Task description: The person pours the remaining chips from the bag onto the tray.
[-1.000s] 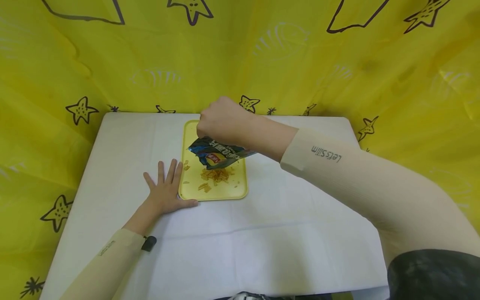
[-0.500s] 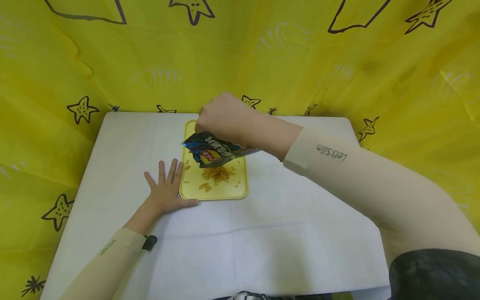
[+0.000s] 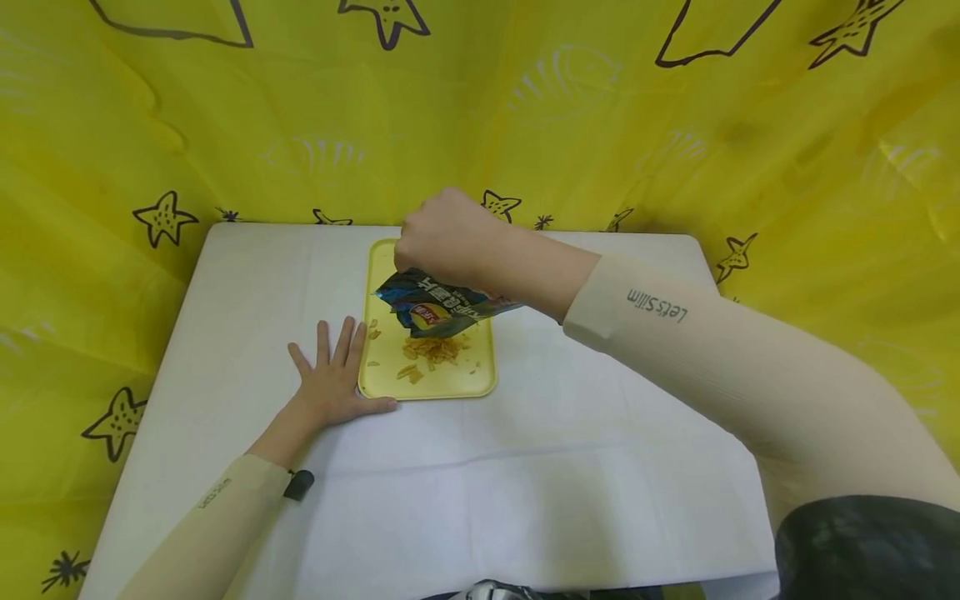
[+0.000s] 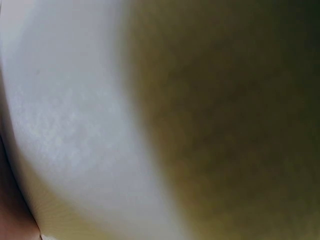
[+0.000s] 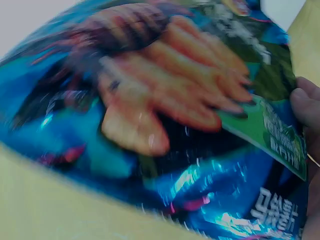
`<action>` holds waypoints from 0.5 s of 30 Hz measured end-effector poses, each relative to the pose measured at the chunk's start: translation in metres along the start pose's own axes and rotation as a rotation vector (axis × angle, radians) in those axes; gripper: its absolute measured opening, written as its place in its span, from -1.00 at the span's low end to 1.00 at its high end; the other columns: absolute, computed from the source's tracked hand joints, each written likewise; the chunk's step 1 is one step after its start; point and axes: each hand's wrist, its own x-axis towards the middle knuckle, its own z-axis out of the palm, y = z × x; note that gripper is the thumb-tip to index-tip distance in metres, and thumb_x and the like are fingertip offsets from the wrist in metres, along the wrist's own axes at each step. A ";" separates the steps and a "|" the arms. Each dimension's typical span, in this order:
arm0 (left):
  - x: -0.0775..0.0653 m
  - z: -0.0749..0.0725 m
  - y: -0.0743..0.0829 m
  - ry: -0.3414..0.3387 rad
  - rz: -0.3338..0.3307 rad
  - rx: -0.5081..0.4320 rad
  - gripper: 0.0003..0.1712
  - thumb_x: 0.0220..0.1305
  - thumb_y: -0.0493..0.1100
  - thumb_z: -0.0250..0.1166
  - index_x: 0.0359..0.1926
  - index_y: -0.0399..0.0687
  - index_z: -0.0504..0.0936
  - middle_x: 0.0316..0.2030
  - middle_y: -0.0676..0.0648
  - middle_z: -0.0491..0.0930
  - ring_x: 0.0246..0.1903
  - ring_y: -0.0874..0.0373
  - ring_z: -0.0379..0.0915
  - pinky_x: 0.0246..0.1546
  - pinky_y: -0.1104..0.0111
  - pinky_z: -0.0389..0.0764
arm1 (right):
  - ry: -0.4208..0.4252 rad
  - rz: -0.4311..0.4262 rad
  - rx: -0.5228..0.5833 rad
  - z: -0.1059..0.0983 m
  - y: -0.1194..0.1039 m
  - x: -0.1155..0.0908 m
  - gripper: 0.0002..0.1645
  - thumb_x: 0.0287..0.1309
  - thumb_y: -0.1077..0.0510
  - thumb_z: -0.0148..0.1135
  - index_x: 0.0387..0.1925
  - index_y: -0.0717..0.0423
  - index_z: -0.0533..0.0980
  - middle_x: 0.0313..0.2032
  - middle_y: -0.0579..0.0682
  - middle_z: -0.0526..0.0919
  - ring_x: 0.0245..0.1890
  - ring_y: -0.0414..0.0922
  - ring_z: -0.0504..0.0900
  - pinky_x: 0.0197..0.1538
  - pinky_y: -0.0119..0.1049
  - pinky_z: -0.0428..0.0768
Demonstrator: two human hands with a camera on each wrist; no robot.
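My right hand [image 3: 446, 237] grips a dark blue chip bag [image 3: 435, 308] by its upper part and holds it tilted above a yellow tray [image 3: 480, 387]. In the right wrist view the bag [image 5: 160, 100] fills most of the picture, with fingers [image 5: 307, 110] at its right edge. Below the bag, a small heap of broken potato chips [image 3: 433, 352] lies on the tray, with loose crumbs around it. My left hand [image 3: 330, 387] lies flat with fingers spread at the tray's near left corner, its thumb along the front edge. The left wrist view is mostly blurred sleeve.
A white-covered table [image 3: 525, 500] carries the tray near its back edge. Behind and at both sides hangs a yellow curtain [image 3: 450, 100] with starfish and fish drawings. My right forearm stretches across the table's right half.
The right hand and chip bag swung slightly left and up, then back right and down, over the tray. The left hand, tray and chip heap stayed in place.
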 end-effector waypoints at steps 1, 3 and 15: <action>0.000 0.000 0.000 -0.001 -0.001 -0.003 0.51 -0.38 0.80 -0.22 0.41 -0.03 -0.46 0.41 -0.15 -0.52 0.29 -0.33 -0.75 -0.07 -0.38 -0.64 | 0.000 -0.001 0.005 0.000 0.000 0.000 -0.76 -0.14 -0.11 0.41 -0.33 -0.26 0.62 -0.33 -0.19 0.66 -0.45 -0.12 0.56 -0.34 -0.15 0.56; -0.001 0.000 -0.001 0.002 -0.002 -0.002 0.50 -0.38 0.80 -0.22 0.41 -0.03 -0.46 0.41 -0.15 -0.52 0.29 -0.33 -0.75 -0.07 -0.38 -0.64 | -0.005 0.003 0.009 0.000 0.000 0.001 -0.79 -0.11 -0.08 0.40 -0.33 -0.26 0.63 -0.33 -0.18 0.67 -0.45 -0.12 0.56 -0.34 -0.16 0.56; 0.000 0.003 -0.003 0.024 0.011 -0.009 0.51 -0.37 0.79 -0.18 0.41 -0.04 -0.46 0.41 -0.16 -0.51 0.29 -0.33 -0.75 -0.07 -0.39 -0.63 | 0.015 0.019 0.032 -0.003 0.001 0.002 -0.78 -0.12 -0.08 0.41 -0.33 -0.26 0.63 -0.35 -0.20 0.66 -0.45 -0.12 0.57 -0.33 -0.15 0.57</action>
